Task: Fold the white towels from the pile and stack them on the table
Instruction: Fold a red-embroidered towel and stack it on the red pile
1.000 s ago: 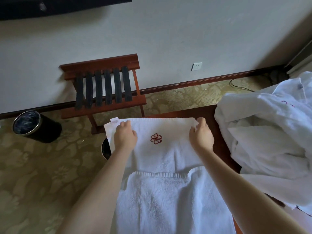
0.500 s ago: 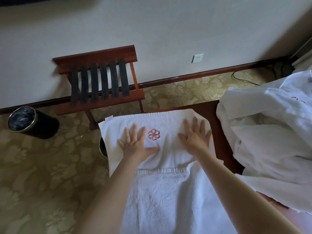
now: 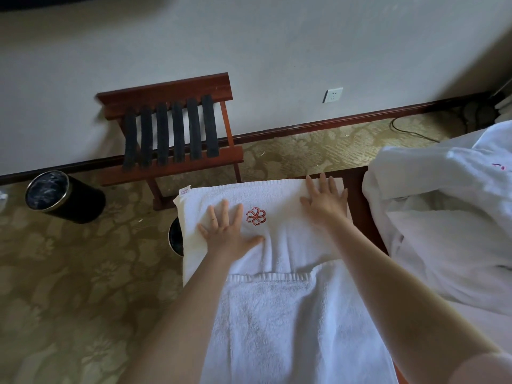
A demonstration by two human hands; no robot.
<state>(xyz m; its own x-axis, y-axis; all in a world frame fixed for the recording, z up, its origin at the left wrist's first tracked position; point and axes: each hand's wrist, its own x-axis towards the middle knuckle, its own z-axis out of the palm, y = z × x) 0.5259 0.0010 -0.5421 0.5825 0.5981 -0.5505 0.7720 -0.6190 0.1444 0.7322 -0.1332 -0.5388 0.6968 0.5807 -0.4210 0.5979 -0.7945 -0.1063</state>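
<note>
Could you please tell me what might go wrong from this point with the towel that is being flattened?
1. The folded towel seems to overhang the left side of the table, above a black bin; pressure from the left hand could tip it off.
2. Flattening may set in the creases between the left hand and the right hand.
3. The unfolded pile sits close on the right and might slump over.
</note>
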